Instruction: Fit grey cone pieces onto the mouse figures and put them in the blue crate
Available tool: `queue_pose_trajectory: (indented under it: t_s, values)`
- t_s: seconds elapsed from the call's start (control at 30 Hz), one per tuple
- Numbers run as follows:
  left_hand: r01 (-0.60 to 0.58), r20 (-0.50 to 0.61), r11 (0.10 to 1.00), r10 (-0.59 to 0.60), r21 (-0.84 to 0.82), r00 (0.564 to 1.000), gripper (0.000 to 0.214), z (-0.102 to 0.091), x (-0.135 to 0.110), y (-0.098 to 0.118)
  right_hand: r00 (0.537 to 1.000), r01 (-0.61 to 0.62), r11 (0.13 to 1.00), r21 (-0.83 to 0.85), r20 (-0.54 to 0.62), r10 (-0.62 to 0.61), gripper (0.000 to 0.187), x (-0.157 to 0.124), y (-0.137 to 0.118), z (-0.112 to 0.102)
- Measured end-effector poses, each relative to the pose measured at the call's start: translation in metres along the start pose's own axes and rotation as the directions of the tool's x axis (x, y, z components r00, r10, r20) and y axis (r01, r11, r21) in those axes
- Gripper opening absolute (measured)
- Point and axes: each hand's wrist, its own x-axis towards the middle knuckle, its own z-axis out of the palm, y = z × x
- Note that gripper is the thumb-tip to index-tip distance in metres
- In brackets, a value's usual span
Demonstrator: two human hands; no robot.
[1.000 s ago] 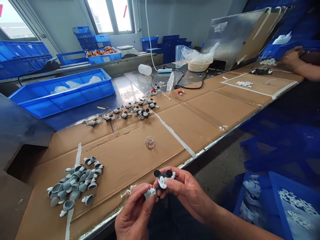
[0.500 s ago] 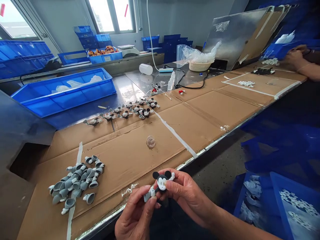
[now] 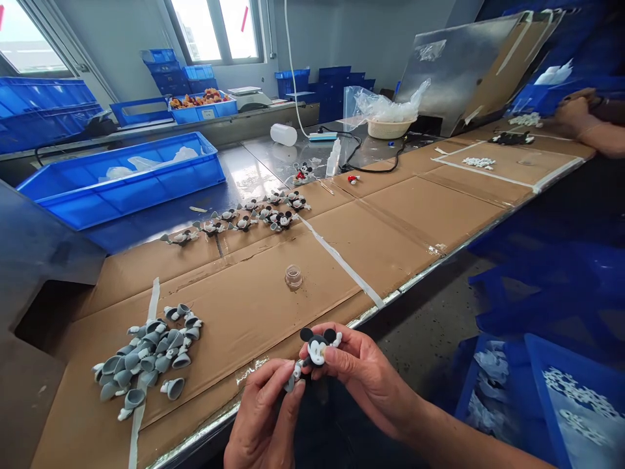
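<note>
My right hand (image 3: 364, 368) pinches a black-and-white Mickey Mouse figurine (image 3: 316, 350) by the head and body, its face turned up toward me. My left hand (image 3: 266, 404) is closed on a small grey cup-shaped piece with a white hand (image 3: 294, 374), at the figurine's lower left side. The two pieces meet there, but fingers hide the joint. Both hands are just off the front edge of the bench. On the cardboard at left lies a pile of similar grey cup pieces (image 3: 146, 355). Several figurines (image 3: 244, 223) with grey pieces lie in rows farther back.
A small clear round pot (image 3: 293, 278) stands mid-bench. Behind are a blue crate (image 3: 122, 189), a white bottle (image 3: 333, 159) and a cream basket (image 3: 390, 128) with plastic bags. Another person's hands (image 3: 579, 114) are at far right. Blue bins (image 3: 537, 404) stand below, right of the bench.
The grey piece in my left hand has turned and now sits closer against the figurine. The figurine is tilted slightly differently. Everything on the bench stays put.
</note>
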Motion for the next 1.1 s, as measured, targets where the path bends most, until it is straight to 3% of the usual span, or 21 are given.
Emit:
queue_pose_trajectory:
  t_s: [0.2, 0.4, 0.53, 0.67, 0.8, 0.93, 1.1]
  values:
    - [0.271, -0.108, 0.948, -0.291, -0.165, 0.951, 0.037, 0.004, -0.003, 0.004, 0.999, -0.022, 1.000, -0.010, 0.026, 0.022, 0.033, -0.001, 0.001, 0.000]
    - [0.218, -0.124, 0.952, -0.248, -0.213, 0.961, 0.033, 0.008, -0.002, 0.011, 0.999, -0.024, 1.000, -0.007, 0.024, 0.024, 0.033, -0.001, 0.001, -0.001]
    - [0.263, -0.120, 0.937, -0.295, -0.229, 0.948, 0.035, 0.009, -0.002, 0.012, 1.000, -0.002, 1.000, -0.029, 0.015, 0.002, 0.034, -0.002, 0.001, -0.001]
    - [0.387, -0.125, 0.873, -0.437, -0.297, 0.891, 0.039, 0.007, 0.000, 0.010, 1.000, -0.023, 0.999, -0.040, 0.015, 0.024, 0.038, -0.002, 0.000, -0.001]
    - [0.526, -0.013, 0.749, -0.579, -0.403, 0.815, 0.046, 0.004, 0.004, 0.011, 0.999, -0.036, 0.997, -0.062, 0.000, 0.036, 0.038, -0.003, -0.002, 0.001]
    - [0.587, 0.079, 0.672, -0.625, -0.451, 0.776, 0.042, 0.002, 0.008, 0.013, 1.000, -0.018, 0.998, -0.058, -0.004, 0.018, 0.034, -0.003, -0.003, 0.001]
    - [0.617, 0.066, 0.628, -0.674, -0.474, 0.736, 0.041, 0.000, 0.009, 0.012, 1.000, -0.014, 0.999, -0.048, -0.012, 0.013, 0.035, -0.001, -0.003, 0.000]
